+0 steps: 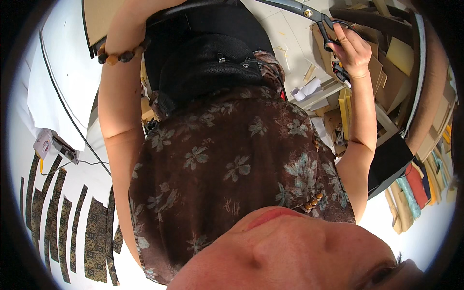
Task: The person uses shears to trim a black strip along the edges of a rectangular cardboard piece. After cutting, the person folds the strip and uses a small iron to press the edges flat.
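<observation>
At the upper right my right hand grips the black handles of large scissors. Their blades stretch left along the top edge, where the tips run out of view. My left hand reaches past the top edge, so its fingers are hidden; a beaded bracelet circles that wrist. Black fabric clothing covers my lap between the two arms, and the left hand is above its far left side. Whether that hand touches anything cannot be made out.
Cardboard offcuts and boards crowd the right side, by a long brown roll. Below sit a black box and several coloured rolls. Dark patterned strips hang at left, near a black cable. A white paper roll lies beyond my lap.
</observation>
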A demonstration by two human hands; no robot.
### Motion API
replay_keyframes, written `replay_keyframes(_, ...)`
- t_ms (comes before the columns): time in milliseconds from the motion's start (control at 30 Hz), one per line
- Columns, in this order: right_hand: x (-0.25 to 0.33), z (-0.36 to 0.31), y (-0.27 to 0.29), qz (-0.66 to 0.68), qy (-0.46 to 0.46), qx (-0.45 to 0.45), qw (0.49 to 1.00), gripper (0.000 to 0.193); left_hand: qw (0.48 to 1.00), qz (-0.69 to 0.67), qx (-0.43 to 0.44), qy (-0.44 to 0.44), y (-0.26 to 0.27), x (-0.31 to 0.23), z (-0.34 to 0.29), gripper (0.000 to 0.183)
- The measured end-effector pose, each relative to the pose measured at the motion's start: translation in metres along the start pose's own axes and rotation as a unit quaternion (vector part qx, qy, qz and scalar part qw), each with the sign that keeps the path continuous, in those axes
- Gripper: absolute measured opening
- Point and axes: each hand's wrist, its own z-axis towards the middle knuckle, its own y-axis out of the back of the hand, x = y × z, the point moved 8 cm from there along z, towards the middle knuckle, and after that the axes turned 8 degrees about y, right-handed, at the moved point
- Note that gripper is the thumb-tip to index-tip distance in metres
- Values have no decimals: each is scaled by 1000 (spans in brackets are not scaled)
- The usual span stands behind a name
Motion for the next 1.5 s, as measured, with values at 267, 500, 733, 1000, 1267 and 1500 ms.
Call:
replay_keyframes(267,-8,4,4,0,16,13,1000,59,999,25,-17,-32,0,4,1,18)
replay_keyframes(500,-14,7,4,16,16,19,1000,62,999,-8,-21,-44,1,15,1,19)
replay_keyframes(733,-21,8,0,26,23,6,999,59,998,-29,-15,-52,-1,9,1,18)
replay_keyframes(1000,-24,7,0,12,26,22,999,52,999,-3,-24,-38,1,13,0,19)
replay_keyframes(1267,-24,9,3,21,29,18,999,55,999,-21,-22,-31,1,16,1,19)
replay_keyframes(1500,-19,13,6,10,14,24,1000,51,998,-19,-22,-47,3,16,1,18)
